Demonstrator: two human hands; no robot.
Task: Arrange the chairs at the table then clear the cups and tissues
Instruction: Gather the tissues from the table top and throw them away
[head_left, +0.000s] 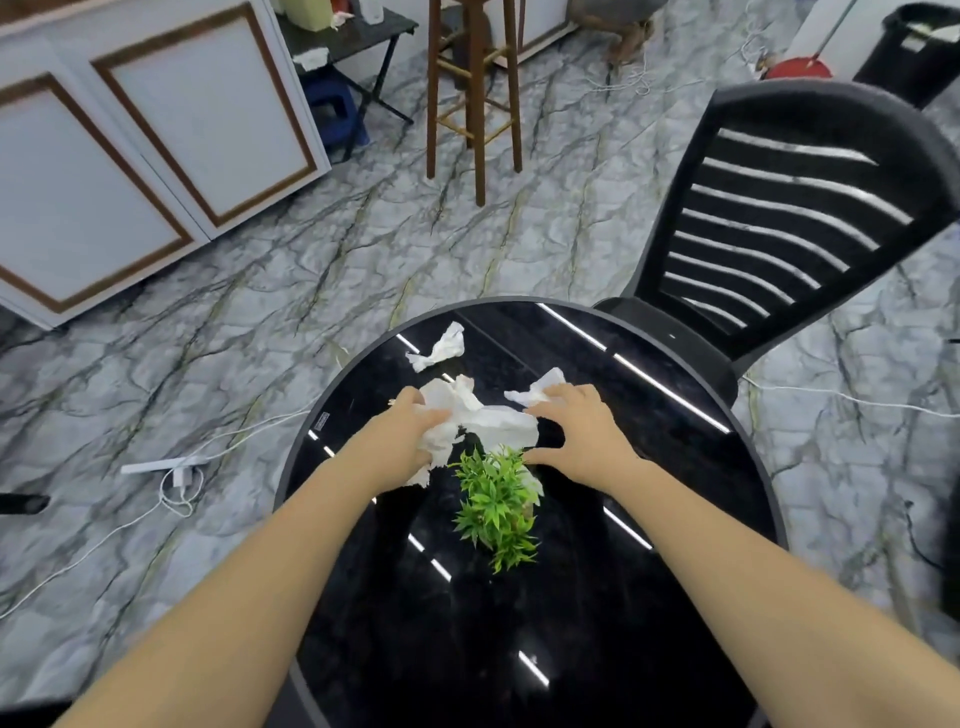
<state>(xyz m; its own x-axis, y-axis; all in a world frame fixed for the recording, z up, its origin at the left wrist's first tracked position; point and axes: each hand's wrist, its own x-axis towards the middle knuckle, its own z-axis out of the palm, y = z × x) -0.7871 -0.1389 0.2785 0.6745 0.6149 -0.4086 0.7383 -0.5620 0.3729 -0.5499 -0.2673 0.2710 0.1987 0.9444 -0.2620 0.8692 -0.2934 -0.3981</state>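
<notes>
On the round black glossy table (649, 571) lie crumpled white tissues. My left hand (402, 441) is shut on a big bunch of tissues (488, 418) near the table's middle. My right hand (582, 434) rests with spread fingers on the right end of that bunch and touches another tissue (537, 391) just beyond it. A third tissue (439, 349) lies loose near the far rim. A black slatted plastic chair (779, 218) stands pushed in at the table's far right side. No cups are in view.
A small green artificial plant (496, 512) stands on the table just below my hands. On the marble floor are a white power strip (166, 465) with cables at left, a wooden stool (475, 93) beyond, white cabinets (156, 135) and a black bin (919, 47).
</notes>
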